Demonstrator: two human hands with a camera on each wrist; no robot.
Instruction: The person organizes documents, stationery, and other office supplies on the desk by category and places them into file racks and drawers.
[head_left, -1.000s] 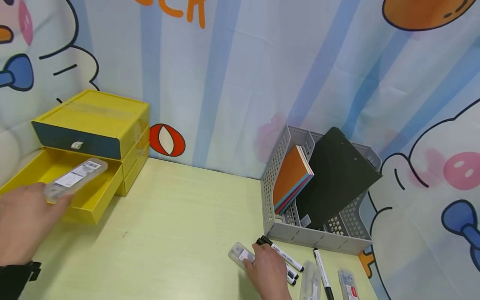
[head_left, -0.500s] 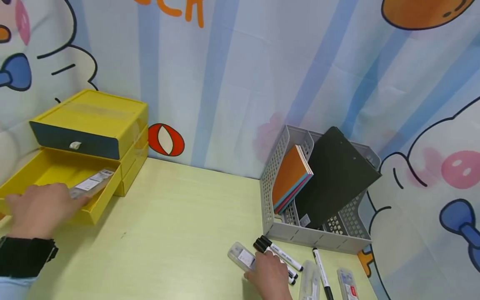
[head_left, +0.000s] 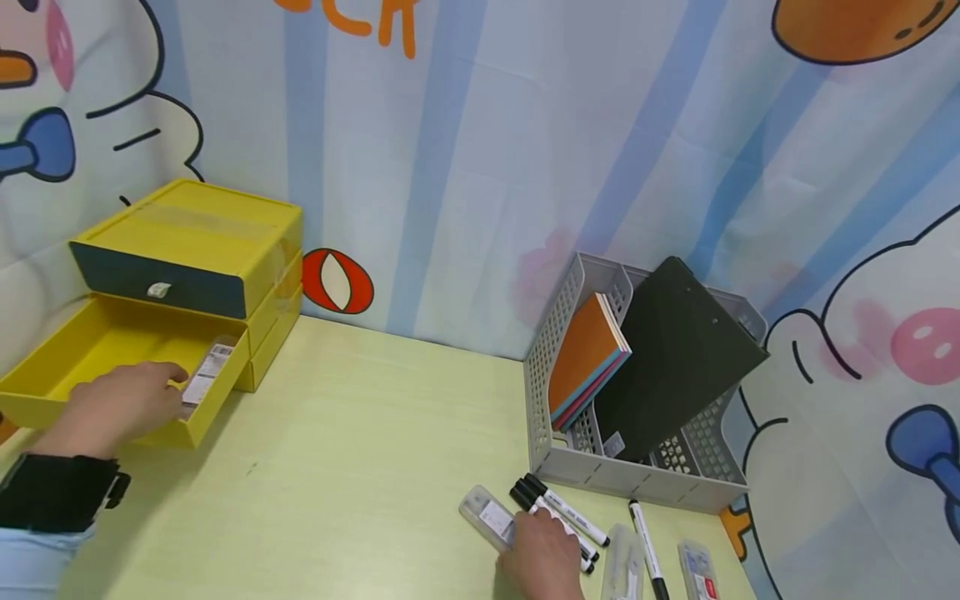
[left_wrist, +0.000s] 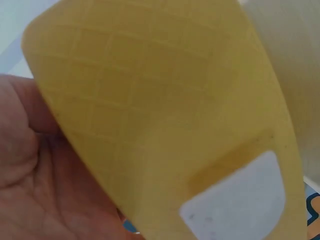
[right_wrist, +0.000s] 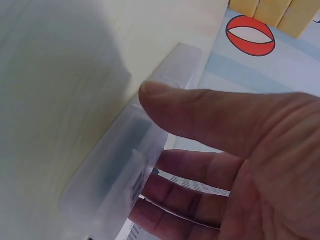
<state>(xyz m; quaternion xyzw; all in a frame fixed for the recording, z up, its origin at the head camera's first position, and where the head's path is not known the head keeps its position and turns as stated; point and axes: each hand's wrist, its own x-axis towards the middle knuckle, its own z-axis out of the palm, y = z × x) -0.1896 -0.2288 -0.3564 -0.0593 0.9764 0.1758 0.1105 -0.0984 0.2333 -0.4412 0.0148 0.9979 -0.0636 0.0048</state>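
Shifted since the earlier frame, within the open yellow drawer (head_left: 90, 354): left hand (head_left: 123, 406) and labelled case (head_left: 207, 373), the latter now lying along the right wall.
Left fingers partly hidden; grip cannot be determined. Right hand (head_left: 546, 554) pinches a clear case (head_left: 486, 515) beside capped markers (head_left: 573, 514).

Clear case (head_left: 207, 373) now inside yellow drawer (head_left: 97, 337)

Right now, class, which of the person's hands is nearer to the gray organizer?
Right. The right hand is just in front of the gray organizer, touching a clear case; the left hand is across the table, at the open yellow drawer.
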